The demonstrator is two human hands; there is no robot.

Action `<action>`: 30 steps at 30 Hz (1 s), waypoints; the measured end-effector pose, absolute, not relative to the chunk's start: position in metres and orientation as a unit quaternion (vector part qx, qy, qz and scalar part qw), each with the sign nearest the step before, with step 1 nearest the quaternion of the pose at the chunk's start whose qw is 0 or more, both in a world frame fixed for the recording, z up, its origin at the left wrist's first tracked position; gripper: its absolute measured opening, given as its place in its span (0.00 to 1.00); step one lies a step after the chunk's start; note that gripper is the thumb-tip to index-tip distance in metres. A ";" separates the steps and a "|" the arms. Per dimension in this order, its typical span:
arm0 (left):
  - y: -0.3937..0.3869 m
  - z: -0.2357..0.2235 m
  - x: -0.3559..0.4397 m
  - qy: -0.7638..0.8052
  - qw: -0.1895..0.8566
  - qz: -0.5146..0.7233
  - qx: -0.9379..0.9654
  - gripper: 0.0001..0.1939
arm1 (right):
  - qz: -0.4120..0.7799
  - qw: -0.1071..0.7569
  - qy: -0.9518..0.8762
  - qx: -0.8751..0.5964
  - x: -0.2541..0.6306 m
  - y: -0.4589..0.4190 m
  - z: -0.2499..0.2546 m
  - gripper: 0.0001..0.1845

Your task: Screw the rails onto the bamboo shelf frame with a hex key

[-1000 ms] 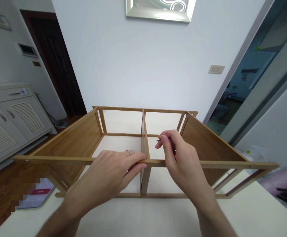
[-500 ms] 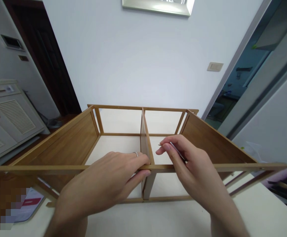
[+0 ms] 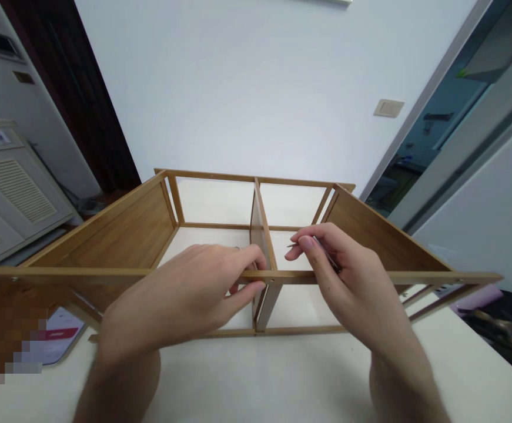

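A bamboo shelf frame [image 3: 119, 235] lies on its side on a white table [image 3: 282, 376], with a middle divider panel [image 3: 262, 226] running front to back. My left hand [image 3: 185, 299] is closed on the near top rail [image 3: 62, 274] just left of the divider joint, thumb under the rail, a ring on one finger. My right hand [image 3: 348, 282] hovers just right of the joint and pinches a thin metal tool [image 3: 324, 251], perhaps a small hex key, its tip pointing left toward the divider.
A white louvred cabinet [image 3: 13, 194] and a dark door [image 3: 79, 106] stand at the left. A booklet [image 3: 57, 338] lies at the table's left edge over the wooden floor. Dark and purple items [image 3: 498, 317] sit at the right. An open doorway [image 3: 418, 153] is beyond.
My view has tilted down and nearer to the frame. My left hand has closed tighter round the rail at the joint. My right hand with the thin tool has dropped slightly toward the rail.
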State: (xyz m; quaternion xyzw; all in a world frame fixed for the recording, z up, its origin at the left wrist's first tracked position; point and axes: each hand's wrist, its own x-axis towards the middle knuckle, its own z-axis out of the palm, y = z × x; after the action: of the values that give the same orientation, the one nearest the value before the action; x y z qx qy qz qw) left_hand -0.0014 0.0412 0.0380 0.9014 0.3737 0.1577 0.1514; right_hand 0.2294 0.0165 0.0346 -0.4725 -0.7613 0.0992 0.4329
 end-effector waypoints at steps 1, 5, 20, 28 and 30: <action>0.042 0.038 -0.002 0.367 0.150 0.166 0.903 0.03 | 0.096 0.435 -0.762 -0.470 0.229 0.015 0.034 0.09; 0.045 0.038 -0.004 0.335 0.140 0.203 0.909 0.20 | 0.095 0.442 -0.761 -0.466 0.230 0.007 0.033 0.07; 0.047 0.035 0.000 0.358 0.082 0.151 0.918 0.20 | 0.111 0.351 -0.792 -0.487 0.244 -0.016 0.040 0.09; 0.048 0.036 0.002 0.350 0.105 0.157 0.917 0.14 | 0.131 0.295 -0.829 -0.456 0.237 -0.023 0.040 0.05; 0.048 0.036 0.002 0.350 0.108 0.154 0.918 0.15 | 0.138 0.286 -0.833 -0.453 0.238 -0.022 0.038 0.04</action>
State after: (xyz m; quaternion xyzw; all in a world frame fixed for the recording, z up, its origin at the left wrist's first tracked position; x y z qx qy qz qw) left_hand 0.0016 0.0477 0.0363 0.9176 0.3499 0.1544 0.1082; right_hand 0.2380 -0.0215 0.0382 -0.4534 -0.8327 0.1382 0.2860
